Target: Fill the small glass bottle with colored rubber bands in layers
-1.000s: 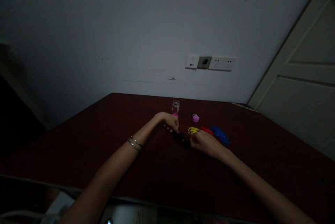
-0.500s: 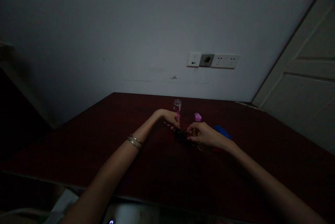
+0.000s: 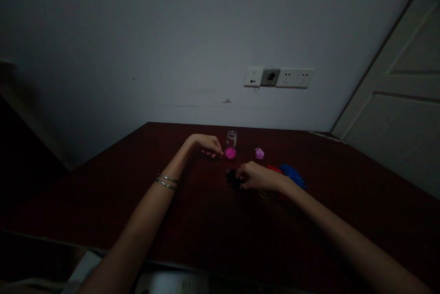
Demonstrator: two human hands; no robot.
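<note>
My left hand [image 3: 210, 146] hovers just left of a pink bundle [image 3: 230, 153], wrist bent and fingers curled in. Whatever its fingertips may pinch is too small to see. On the tabletop, my right hand [image 3: 257, 177] closes its fingers at the right side of a dark, black bundle [image 3: 233, 178], partly covering it. A thin yellow loop [image 3: 262, 194] shows below this hand. Red strands [image 3: 274, 169] and a blue bundle of strands [image 3: 293, 175] lie beyond the right wrist. Behind the pink bundle stands a clear glass jar [image 3: 232, 137].
A small lilac-pink object [image 3: 259, 153] sits right of the jar. The dark red table [image 3: 165, 230] meets a wall with sockets [image 3: 279, 78] at the back. A door [image 3: 405, 97] stands at the right. Pale items [image 3: 175, 282] show below the front edge.
My left hand has moved left and away from the black bundle, uncovering the pink bundle. My right hand has shifted slightly left, over the black bundle, and the red strands now show.
</note>
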